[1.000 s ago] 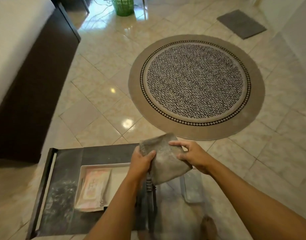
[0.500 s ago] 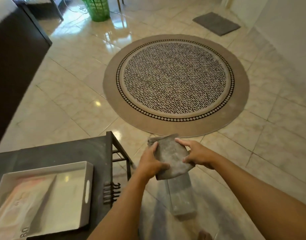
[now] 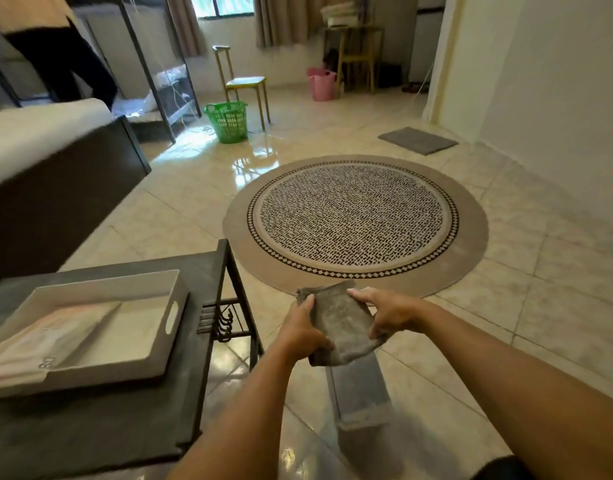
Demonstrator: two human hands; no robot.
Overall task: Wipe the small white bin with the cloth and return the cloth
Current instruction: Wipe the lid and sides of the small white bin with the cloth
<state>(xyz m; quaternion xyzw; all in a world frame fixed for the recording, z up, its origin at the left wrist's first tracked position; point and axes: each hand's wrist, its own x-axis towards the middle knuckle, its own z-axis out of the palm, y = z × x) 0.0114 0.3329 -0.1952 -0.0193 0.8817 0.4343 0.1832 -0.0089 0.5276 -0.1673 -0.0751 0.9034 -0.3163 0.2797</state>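
Note:
Both of my hands hold a folded grey cloth [image 3: 339, 322] in front of me, above the floor. My left hand [image 3: 303, 332] grips its left edge and my right hand [image 3: 384, 311] grips its right edge. Directly beneath the cloth a small pale, narrow rectangular bin [image 3: 360, 393] stands on the tiled floor; the cloth hides its top end. The cloth does not visibly touch the bin.
A dark side table [image 3: 194, 341] stands at my left, carrying a white tray [image 3: 159, 327] with a flat packet in it. A round patterned rug [image 3: 357, 223] lies ahead. A bed is far left; a green basket [image 3: 227, 121], chair and pink bucket stand at the back.
The view has lifted and turned, so more of the room shows and the table sits further left. Both hands still hold the cloth over the bin, folded tighter.

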